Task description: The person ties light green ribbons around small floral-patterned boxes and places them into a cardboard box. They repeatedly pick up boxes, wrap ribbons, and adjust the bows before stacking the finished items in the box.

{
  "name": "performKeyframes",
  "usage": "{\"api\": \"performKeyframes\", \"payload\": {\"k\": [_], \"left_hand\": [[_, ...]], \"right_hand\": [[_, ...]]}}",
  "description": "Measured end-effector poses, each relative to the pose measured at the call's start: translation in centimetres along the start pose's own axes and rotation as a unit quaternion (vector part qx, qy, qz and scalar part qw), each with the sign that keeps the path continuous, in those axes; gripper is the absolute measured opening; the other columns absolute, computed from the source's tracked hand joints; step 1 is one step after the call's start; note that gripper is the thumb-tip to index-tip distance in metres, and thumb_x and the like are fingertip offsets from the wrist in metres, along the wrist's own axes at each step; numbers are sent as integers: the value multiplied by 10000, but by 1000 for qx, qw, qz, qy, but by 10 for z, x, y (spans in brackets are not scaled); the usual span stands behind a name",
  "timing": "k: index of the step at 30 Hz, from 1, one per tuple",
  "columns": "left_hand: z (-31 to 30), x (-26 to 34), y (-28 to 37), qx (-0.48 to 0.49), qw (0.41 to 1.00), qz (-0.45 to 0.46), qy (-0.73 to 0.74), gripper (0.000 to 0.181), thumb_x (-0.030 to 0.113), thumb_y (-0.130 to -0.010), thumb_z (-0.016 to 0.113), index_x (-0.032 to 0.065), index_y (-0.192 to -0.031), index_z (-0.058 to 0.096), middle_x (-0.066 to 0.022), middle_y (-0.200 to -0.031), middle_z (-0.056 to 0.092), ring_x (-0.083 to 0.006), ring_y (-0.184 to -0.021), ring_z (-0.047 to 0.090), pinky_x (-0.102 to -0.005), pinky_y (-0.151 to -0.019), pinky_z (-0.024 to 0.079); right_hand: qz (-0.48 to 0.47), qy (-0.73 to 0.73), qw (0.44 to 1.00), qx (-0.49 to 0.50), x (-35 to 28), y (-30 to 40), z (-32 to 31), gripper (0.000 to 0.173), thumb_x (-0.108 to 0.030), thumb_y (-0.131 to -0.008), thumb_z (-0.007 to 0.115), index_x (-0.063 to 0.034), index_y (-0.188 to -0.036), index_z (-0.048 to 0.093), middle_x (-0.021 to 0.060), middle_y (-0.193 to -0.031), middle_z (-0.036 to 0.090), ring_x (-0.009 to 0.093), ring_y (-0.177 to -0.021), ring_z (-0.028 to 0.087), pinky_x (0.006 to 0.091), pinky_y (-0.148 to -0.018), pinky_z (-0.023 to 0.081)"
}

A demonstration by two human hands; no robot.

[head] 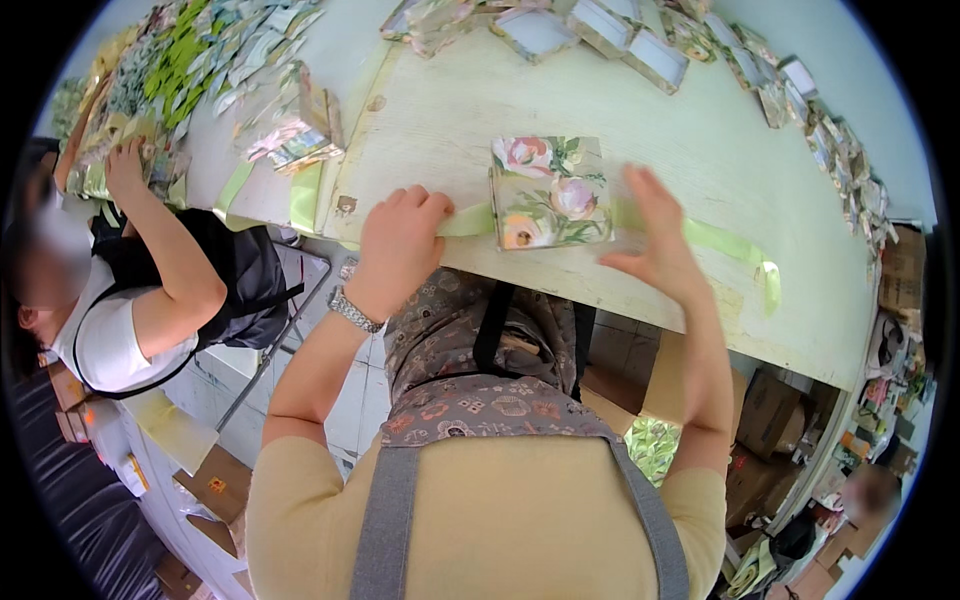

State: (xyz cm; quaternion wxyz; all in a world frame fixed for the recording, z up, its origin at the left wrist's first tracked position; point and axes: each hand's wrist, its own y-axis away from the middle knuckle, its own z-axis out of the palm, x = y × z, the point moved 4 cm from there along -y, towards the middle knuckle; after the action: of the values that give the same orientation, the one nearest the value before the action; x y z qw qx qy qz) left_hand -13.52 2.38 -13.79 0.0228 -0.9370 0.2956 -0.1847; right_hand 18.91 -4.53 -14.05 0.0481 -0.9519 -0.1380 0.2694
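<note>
A floral-printed box [551,193] sits near the front edge of the pale table [450,112]. A light green satin ribbon [474,220] comes out from both sides of it. To the left of the box, my left hand [405,240] grips the ribbon between curled fingers. My right hand [654,225], slightly blurred, is at the box's right with fingers and thumb apart. It is over the ribbon's right part, which trails on to a loose end near the table's front edge. Nothing shows in its grasp.
Floral boxes [281,124] are stacked at the left, with ribbon hanging below. Open box parts [534,31] line the far side, and more boxes [847,165] run down the right. A co-worker [172,277] sits at the left, hands among ribbons and boxes. Cardboard boxes [772,412] stand beneath the table.
</note>
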Motion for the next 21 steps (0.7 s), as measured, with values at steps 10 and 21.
{"api": "performKeyframes", "payload": {"k": [10, 21], "left_hand": [[-131, -84, 25, 139, 987, -73, -40, 482, -120, -718, 473, 84, -1111, 666, -103, -1131, 657, -308, -1005, 629, -353, -856, 500], [-170, 17, -54, 20, 990, 138, -21, 725, -161, -628, 492, 109, -1293, 597, -101, -1326, 590, -317, -1186, 561, -367, -1008, 441]], "right_hand": [[-65, 153, 982, 92, 20, -4, 5, 388, 61, -659, 649, -76, -1020, 686, 75, -994, 670, 252, -849, 628, 374, -754, 500], [170, -94, 977, 91, 31, 44, -133, 509, 118, -821, 479, -100, -1252, 641, 69, -893, 630, 143, -722, 544, 268, -690, 460]]}}
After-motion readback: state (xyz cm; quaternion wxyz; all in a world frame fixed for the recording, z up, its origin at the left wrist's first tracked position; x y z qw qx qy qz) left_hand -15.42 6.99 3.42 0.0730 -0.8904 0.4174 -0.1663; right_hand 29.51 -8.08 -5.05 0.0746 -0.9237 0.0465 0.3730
